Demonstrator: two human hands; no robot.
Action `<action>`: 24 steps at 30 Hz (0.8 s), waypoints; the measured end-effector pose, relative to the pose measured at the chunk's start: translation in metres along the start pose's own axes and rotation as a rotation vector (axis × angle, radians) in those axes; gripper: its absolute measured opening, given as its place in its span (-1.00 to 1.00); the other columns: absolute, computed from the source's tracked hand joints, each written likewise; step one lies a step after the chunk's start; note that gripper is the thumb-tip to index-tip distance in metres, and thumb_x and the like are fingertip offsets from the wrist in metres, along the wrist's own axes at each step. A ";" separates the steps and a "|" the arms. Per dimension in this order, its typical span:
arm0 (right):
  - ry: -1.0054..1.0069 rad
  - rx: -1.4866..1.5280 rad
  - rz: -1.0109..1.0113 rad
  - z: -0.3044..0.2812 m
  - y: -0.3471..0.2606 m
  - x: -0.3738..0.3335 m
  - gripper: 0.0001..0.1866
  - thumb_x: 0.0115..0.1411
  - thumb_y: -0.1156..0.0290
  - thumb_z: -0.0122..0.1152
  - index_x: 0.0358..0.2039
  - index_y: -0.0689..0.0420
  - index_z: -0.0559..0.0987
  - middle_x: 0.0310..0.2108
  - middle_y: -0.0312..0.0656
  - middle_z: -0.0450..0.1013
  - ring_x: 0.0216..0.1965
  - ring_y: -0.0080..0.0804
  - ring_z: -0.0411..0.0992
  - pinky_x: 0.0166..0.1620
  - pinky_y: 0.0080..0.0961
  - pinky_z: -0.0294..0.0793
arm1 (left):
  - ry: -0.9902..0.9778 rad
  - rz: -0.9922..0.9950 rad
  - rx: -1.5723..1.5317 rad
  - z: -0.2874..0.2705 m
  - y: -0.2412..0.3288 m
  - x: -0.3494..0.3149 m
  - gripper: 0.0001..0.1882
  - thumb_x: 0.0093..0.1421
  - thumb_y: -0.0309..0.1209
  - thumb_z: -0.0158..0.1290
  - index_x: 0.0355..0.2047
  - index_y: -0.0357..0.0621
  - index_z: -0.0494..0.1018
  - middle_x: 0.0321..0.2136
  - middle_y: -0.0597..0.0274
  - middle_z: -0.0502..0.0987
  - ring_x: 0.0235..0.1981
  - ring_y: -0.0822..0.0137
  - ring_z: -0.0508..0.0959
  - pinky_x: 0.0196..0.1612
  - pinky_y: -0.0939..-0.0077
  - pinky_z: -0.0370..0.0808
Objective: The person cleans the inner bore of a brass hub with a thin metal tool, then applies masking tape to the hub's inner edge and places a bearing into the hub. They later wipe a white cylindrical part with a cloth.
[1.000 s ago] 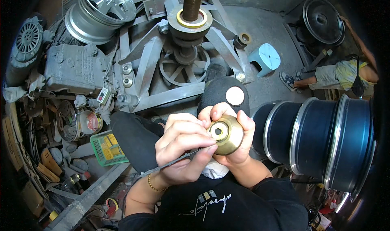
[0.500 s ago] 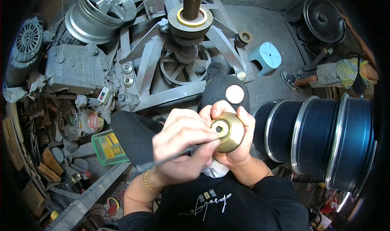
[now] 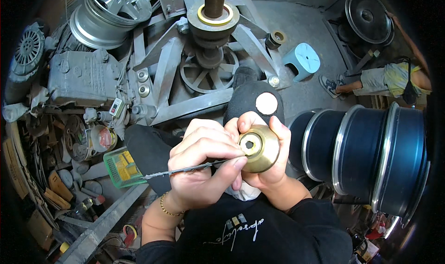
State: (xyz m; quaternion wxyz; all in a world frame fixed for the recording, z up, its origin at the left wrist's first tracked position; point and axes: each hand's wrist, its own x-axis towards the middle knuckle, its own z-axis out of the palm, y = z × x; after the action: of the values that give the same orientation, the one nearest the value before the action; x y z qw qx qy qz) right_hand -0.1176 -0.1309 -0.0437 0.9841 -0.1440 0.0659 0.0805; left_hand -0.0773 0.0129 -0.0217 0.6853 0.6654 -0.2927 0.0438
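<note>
right hand [image 3: 271,159] cups brass cone [image 3: 259,148] near the chest. left hand [image 3: 201,164] pinches thin file [image 3: 185,170], tip at its bore. cone likely heavy, smooth, slippery; grip round the flared rim.

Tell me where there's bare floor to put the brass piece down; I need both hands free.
The grey floor between the light blue stool and the machine's spindle looks bare. To the left it is crowded: the green basket, a grey machine block and scattered parts. On the right, dark blue rims fill the space.
</note>
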 end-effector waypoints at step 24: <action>-0.016 -0.058 -0.097 -0.004 0.007 0.002 -0.42 0.39 -0.15 -0.30 -0.23 0.17 0.40 -0.24 -0.03 0.38 -0.19 -0.26 0.39 -0.06 -0.34 0.43 | 0.000 0.109 0.148 0.003 -0.001 0.002 -0.80 -0.05 -0.62 0.30 -0.38 -0.20 0.56 -0.40 0.18 0.61 -0.30 0.19 0.58 -0.13 0.35 0.50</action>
State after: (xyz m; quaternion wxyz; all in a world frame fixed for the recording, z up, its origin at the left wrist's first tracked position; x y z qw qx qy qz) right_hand -0.1176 -0.1253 -0.0492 0.9828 -0.1748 0.0487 0.0356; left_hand -0.0760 0.0087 -0.0220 0.6310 0.6973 -0.3244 0.1022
